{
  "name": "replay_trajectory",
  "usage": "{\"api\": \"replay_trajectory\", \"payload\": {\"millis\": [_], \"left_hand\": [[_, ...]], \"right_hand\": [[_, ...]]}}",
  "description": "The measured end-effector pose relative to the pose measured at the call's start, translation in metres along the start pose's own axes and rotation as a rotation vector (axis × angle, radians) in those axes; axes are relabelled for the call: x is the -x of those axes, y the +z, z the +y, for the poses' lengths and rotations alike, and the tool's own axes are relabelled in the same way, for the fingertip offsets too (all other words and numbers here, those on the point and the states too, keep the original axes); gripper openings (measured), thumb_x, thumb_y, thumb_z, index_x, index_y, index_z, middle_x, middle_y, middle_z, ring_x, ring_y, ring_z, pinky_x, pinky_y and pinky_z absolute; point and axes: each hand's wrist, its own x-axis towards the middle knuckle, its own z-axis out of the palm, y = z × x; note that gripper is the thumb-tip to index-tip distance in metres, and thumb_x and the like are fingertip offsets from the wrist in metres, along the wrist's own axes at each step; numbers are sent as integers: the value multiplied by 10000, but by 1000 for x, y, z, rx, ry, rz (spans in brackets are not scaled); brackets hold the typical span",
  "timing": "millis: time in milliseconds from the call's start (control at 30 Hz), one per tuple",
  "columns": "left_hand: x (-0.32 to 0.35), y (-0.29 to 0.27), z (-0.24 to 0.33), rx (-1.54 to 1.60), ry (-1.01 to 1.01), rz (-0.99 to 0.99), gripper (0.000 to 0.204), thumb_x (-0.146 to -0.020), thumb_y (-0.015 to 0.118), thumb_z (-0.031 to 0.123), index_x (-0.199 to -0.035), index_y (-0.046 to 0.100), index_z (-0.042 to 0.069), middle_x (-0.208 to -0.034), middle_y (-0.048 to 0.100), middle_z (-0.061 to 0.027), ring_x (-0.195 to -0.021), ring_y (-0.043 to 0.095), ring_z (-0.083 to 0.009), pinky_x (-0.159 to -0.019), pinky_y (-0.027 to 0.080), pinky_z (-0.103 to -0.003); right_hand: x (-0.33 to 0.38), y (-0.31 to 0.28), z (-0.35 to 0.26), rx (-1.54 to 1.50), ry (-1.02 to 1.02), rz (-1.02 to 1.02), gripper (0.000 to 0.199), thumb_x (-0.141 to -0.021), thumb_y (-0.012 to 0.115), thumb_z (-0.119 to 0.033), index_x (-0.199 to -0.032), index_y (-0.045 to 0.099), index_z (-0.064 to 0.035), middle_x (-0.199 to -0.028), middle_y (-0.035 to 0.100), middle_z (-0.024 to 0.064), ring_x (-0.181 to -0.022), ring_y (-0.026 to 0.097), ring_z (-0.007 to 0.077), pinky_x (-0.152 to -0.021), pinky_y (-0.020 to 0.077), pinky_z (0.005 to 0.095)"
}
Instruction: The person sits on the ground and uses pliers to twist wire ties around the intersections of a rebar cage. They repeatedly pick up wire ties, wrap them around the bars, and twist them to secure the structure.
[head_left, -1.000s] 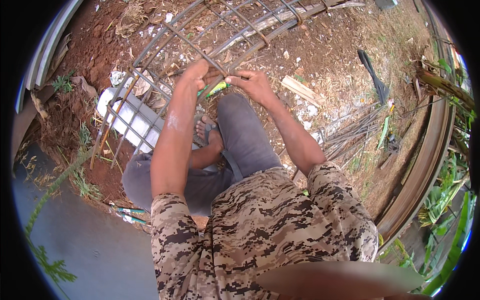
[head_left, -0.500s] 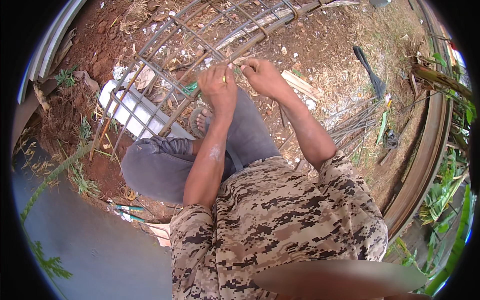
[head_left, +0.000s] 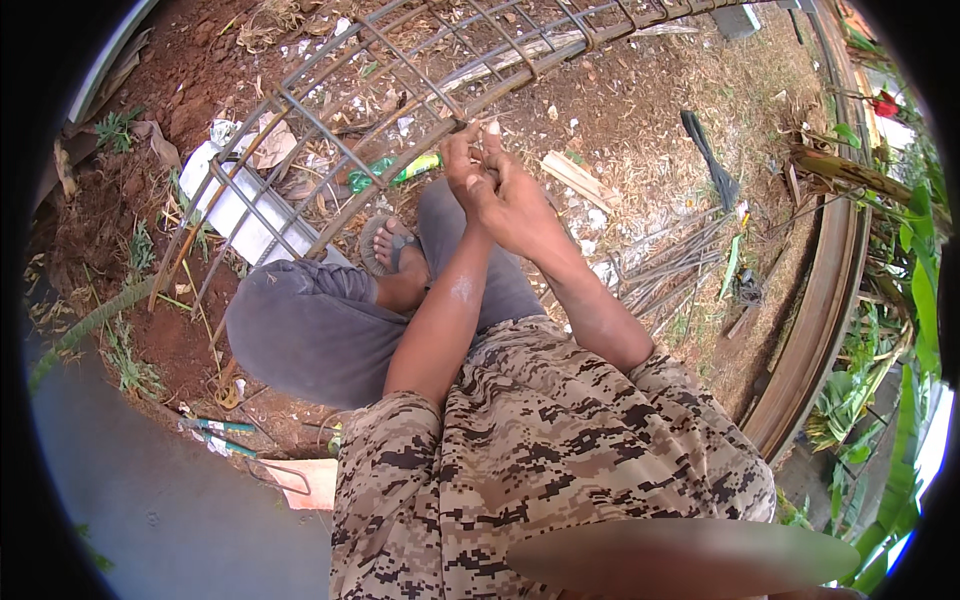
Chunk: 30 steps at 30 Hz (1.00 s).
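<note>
A steel rebar cage [head_left: 385, 130] of long bars and square ties stretches across the upper left, over the ground. My left hand [head_left: 466, 165] is beside its nearest bar, close to a tie joint [head_left: 460, 125], with fingers bent and pressed together. Against it, partly overlapping, lies my right hand [head_left: 515, 208], its fingers closed up to the left hand's fingers. Whatever is pinched between them, if anything, is too small or hidden to make out. Just below the bar sits a green and yellow plastic package [head_left: 400, 172], near my sandalled foot [head_left: 390, 245].
A bundle of thin metal rods [head_left: 675, 270] and a dark bunch of wire [head_left: 710, 160] lie to the right. Wooden pieces [head_left: 578, 182] rest nearer. At left are a white panel [head_left: 240, 210] under the cage and a green-handled tool [head_left: 220, 430]. A long rail [head_left: 825, 300] borders the right.
My hands, slightly apart before, have come together and overlap. The left hand has moved right, off the bar's side. The view has shifted a little.
</note>
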Motion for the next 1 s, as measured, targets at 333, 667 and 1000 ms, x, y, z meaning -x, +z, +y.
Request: {"api": "replay_trajectory", "payload": {"millis": [333,667,1000], "left_hand": [[13,-8,-3,159,-295,-154,220,-925,622,174,-1114,630,61,-1030,620,-103,-824,634,-205,-636,505,-358],[-14,-6,-25,-368,-1,-146,196,-978,588,256,-1007,639,68,-890,676,-127,-768,658,-244,-650,510,-389],[-74,-48,47,-480,-297,-544,328,-827,635,325,-730,689,16,-644,641,-166,-592,618,-309,-621,473,-439]], "right_hand": [[-31,63,-3,-509,52,217,194,-898,643,-120,-993,551,21,-711,513,-15,-507,444,47,-438,335,203],[-89,43,-83,-884,452,-24,75,-947,536,-51,-927,513,18,-692,409,3,-536,368,76,-461,341,251],[-91,-76,65,-854,519,-175,249,-967,559,-105,-1202,551,-25,-615,329,-108,-452,232,16,-379,161,195]]}}
